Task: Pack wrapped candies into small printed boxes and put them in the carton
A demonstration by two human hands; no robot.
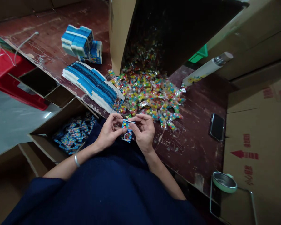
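Observation:
Between my left hand (pixel 111 130) and my right hand (pixel 143 131) is a small blue printed candy box (pixel 126 134), held at the table's front edge. Fingers of both hands pinch it near its top, where a pale flap shows. Just beyond my hands, a heap of clear candy packets (pixel 150 93) with coloured sweets spills from a large carton lying on its side. A long row of flat blue boxes (pixel 91 82) lies by the heap, left of my hands. Behind that row sit banded stacks of flat boxes (pixel 77 39).
Below left, an open carton (pixel 43 147) contains many filled blue boxes (pixel 75 132). A red stool (pixel 11 72) stands on the floor. On the right are a white flask (pixel 204 70), a phone (pixel 217 126), a metal bowl (pixel 224 182) and tall cartons (pixel 259 125).

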